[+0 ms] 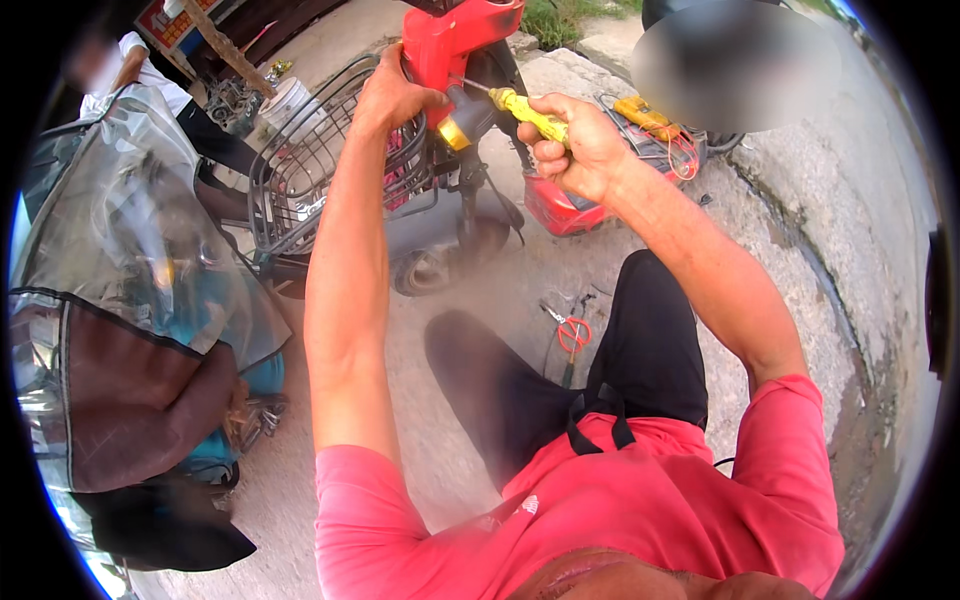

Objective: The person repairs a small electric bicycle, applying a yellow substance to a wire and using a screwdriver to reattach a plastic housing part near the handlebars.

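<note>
My right hand is closed round the yellow handle of a screwdriver. Its thin metal shaft points left, and the tip meets the side of a red plastic scooter panel. My left hand grips the left edge of that panel, its thumb stretched toward the screwdriver's tip; some of its fingers are hidden behind the red plastic. Just below the panel sits a dark round part with a yellow end. A black wire basket stands beside my left forearm.
Orange-handled scissors lie on the concrete between my knees. Right of the scooter, a yellow device with loose wires rests on a red body part. At left are a vehicle's clear plastic cover, a white bucket and another person.
</note>
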### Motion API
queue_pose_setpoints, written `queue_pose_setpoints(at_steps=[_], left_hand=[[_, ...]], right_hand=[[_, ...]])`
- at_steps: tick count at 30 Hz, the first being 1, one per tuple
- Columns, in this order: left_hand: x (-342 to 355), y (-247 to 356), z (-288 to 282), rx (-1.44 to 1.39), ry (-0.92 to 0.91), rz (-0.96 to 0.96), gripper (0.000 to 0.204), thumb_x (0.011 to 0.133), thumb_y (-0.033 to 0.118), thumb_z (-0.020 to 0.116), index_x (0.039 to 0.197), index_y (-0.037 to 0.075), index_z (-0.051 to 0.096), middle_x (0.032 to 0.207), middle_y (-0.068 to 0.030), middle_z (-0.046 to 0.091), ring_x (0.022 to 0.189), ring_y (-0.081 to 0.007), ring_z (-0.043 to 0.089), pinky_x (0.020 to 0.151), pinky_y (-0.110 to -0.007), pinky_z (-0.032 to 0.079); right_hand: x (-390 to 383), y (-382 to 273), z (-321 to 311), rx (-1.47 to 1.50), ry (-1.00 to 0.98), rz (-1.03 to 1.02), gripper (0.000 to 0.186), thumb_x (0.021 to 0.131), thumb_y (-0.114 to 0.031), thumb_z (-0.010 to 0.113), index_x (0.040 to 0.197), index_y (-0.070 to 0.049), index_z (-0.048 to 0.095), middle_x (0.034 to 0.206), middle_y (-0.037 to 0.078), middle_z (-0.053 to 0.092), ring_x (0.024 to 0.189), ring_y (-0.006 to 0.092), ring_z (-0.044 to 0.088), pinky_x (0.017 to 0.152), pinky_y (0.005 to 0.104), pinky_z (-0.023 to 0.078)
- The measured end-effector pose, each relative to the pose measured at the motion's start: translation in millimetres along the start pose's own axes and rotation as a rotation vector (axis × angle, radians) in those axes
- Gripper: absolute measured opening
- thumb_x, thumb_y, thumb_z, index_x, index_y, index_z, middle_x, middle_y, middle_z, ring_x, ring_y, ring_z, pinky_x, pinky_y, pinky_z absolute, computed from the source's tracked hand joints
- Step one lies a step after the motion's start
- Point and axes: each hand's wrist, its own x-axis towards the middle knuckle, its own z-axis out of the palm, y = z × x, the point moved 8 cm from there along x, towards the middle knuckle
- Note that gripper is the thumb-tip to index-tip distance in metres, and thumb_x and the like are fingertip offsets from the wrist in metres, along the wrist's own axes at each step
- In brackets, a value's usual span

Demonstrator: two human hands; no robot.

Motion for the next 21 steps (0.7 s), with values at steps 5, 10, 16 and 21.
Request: queue_pose_setpoints(at_steps=[5, 10, 16, 21], left_hand=[[-2, 9, -6, 0.034, 0.003, -0.004, 0.116, 0.056, 0.028, 0.095, 0.154, 0.001, 0.039, 0.132, -0.0192, 0.066, 0.123, -0.0309, 0.064, 0.107, -0.039, 0.048], [-3, 2, -4, 0.027, 0.004, -0.002, 0.115, 0.056, 0.029, 0.095, 0.154, 0.002, 0.04, 0.133, -0.0188, 0.066, 0.124, -0.0308, 0.064, 0.107, -0.039, 0.049], [-7, 15, -4, -0.01, -0.009, 0.005, 0.112, 0.055, 0.026, 0.093, 0.151, -0.001, 0.043, 0.131, -0.0188, 0.067, 0.122, -0.0293, 0.064, 0.108, -0.037, 0.046], [-1, 3, -3, -0.003, -0.02, -0.001, 0.113, 0.056, 0.026, 0.094, 0.152, 0.001, 0.041, 0.133, -0.019, 0.066, 0.124, -0.0301, 0.064, 0.108, -0.038, 0.047]], right_hand=[[-10, -47, 7, -0.999, 0.138, -0.41, 0.043, 0.096, -0.037, 0.062, 0.124, -0.004, 0.06, 0.084, 0.011, 0.071, 0.061, 0.0182, 0.061, 0.058, 0.035, 0.049], [-33, -42, 45, -1.785, 0.187, -0.846, 0.048, 0.093, -0.035, 0.062, 0.131, -0.006, 0.06, 0.08, 0.019, 0.071, 0.071, 0.0376, 0.069, 0.075, 0.0471, 0.056], [4, -29, 3, -0.522, -0.011, -0.152, 0.032, 0.101, -0.029, 0.059, 0.12, -0.005, 0.061, 0.08, 0.006, 0.067, 0.056, 0.0106, 0.057, 0.051, 0.0271, 0.045], [5, -15, 4, -0.143, -0.07, 0.006, 0.027, 0.101, -0.03, 0.058, 0.114, -0.006, 0.061, 0.084, 0.006, 0.066, 0.054, 0.0051, 0.051, 0.045, 0.02, 0.037]])
